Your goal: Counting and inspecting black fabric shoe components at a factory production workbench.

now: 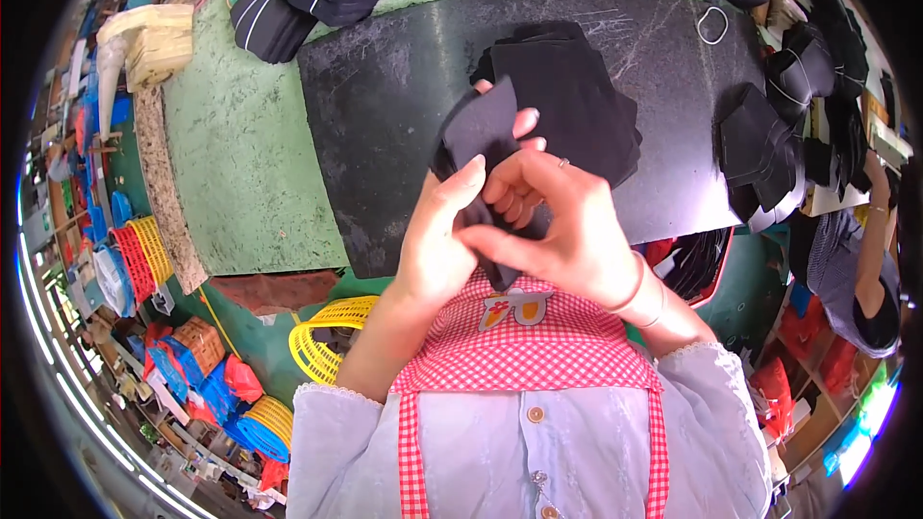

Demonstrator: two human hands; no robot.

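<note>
At frame centre, my left hand (433, 235) clamps a black piece (484, 123), my right hand's (572, 221) hold indiscernible; uneven finger pressure could crease it.

That thin, matte black piece (484, 125) is held curled in the person's hands (572, 221), its pointed tip away from the body; whether it's one layer or several, I can't tell from here.

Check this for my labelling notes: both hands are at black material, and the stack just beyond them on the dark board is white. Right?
Not white: the head view shows the stack on the dark board is black. The rest holds.
</note>
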